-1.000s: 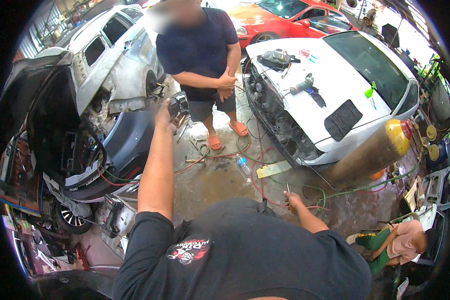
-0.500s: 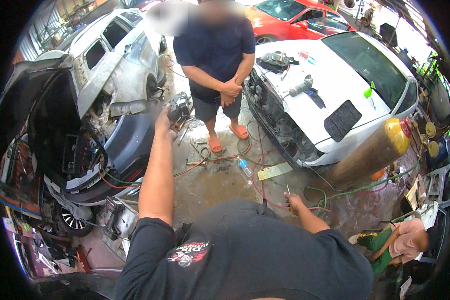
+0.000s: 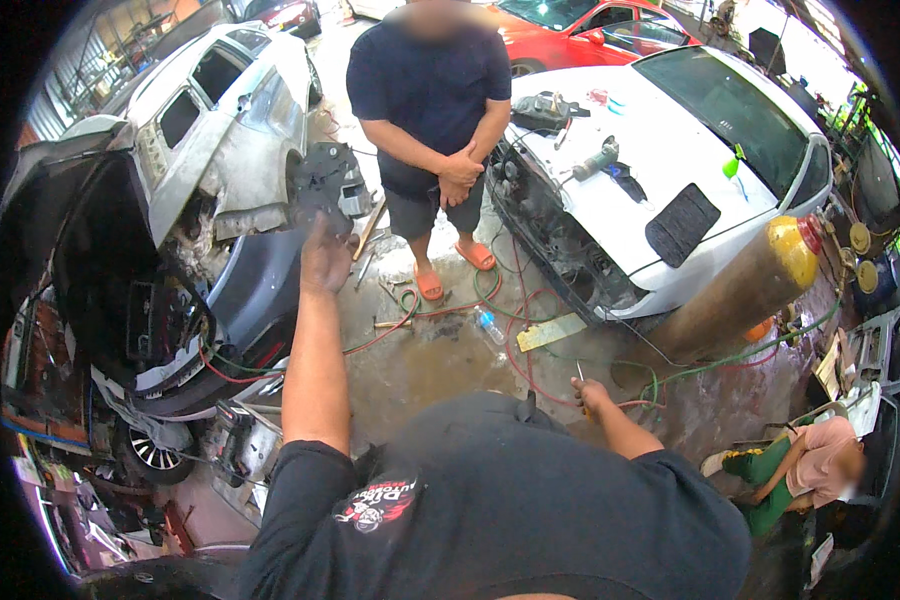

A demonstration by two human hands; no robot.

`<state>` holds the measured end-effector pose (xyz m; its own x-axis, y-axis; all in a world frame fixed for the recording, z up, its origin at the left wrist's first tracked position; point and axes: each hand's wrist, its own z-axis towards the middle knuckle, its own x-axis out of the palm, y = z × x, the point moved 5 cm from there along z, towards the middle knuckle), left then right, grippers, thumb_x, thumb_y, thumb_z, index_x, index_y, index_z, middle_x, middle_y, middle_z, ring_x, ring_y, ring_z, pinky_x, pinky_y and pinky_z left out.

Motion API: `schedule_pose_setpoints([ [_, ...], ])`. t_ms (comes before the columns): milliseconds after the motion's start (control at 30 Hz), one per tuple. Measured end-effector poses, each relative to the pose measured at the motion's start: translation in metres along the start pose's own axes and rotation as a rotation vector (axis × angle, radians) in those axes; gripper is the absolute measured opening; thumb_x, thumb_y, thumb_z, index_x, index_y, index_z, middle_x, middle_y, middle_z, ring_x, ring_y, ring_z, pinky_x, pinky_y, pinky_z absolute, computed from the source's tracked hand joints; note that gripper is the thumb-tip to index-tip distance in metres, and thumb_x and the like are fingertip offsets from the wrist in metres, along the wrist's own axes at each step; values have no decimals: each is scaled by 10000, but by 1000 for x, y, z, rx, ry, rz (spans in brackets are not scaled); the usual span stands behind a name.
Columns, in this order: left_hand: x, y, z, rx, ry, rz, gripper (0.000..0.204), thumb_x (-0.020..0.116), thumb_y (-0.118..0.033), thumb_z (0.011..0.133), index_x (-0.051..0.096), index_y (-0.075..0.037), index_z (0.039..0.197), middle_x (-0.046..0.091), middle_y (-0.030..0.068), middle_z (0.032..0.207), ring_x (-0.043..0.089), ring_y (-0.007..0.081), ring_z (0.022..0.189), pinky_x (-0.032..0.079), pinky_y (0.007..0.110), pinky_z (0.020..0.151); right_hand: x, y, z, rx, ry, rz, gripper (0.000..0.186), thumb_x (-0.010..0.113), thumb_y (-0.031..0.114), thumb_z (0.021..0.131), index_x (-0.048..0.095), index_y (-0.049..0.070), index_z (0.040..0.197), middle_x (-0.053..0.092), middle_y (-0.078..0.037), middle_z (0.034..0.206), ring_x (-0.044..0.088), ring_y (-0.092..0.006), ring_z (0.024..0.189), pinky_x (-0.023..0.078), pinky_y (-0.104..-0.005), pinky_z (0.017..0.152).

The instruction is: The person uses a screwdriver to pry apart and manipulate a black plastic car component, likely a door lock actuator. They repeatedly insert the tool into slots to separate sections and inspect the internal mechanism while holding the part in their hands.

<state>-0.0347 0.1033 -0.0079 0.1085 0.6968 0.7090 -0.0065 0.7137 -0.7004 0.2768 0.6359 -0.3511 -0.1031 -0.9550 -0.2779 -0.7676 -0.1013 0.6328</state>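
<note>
Left fingers [image 3: 320, 240] are holding up a dark part [image 3: 325, 175]; right fingers [image 3: 583, 391] are gripping a thin tool [image 3: 580, 370].
The part is jutting beyond the left fingers, the tool above the right; red-and-white lettering [image 3: 378, 503] is showing on the black shirt [image 3: 530, 490] below both.

A white car [image 3: 670, 155] stands near a cylinder [image 3: 730, 285].

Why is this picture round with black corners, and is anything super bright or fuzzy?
Head view: the fisheye lens makes the round edge and black corners; head view: the smooth white car hood looks very bright; head view: the head of the standing person in the navy shirt is blurred.
</note>
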Motion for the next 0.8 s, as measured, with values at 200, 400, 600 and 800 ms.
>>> schedule_pose_setpoints([
  [200, -7, -15, 10, 42, 107, -87, 294, 719, -348, 1016, 684, -155, 1236, 707, -7, 1267, 621, 192, 1208, 500, 399, 992, -5, -8, 18, -23, -30, 5, 572, 714, 533, 953, 673, 0, 1155, 685, -146, 968, 637, -268, 749, 510, -458, 621],
  [400, -15, -24, 14, 13, 111, -142, 366, 767, -334, 977, 681, -153, 1283, 711, 13, 1321, 647, 207, 1189, 525, 416, 978, -9, -7, 19, -30, -67, -22, 560, 726, 528, 946, 671, 5, 1136, 683, -147, 988, 638, -274, 779, 497, -454, 614],
  [600, -11, -33, 13, 34, 150, -113, 408, 783, -325, 965, 670, -135, 1309, 700, 30, 1347, 645, 221, 1208, 527, 412, 990, -4, 13, -9, 27, -50, 12, 544, 737, 516, 945, 669, 31, 1183, 671, -126, 1005, 626, -280, 808, 472, -442, 611],
  [800, 18, -43, 2, 258, 60, 50, 417, 773, -254, 978, 627, -115, 1343, 695, 30, 1301, 636, 210, 1216, 530, 395, 986, -7, 17, -13, 23, -13, -37, 596, 676, 518, 991, 629, 4, 1288, 689, -172, 1143, 648, -266, 850, 499, -427, 655],
])
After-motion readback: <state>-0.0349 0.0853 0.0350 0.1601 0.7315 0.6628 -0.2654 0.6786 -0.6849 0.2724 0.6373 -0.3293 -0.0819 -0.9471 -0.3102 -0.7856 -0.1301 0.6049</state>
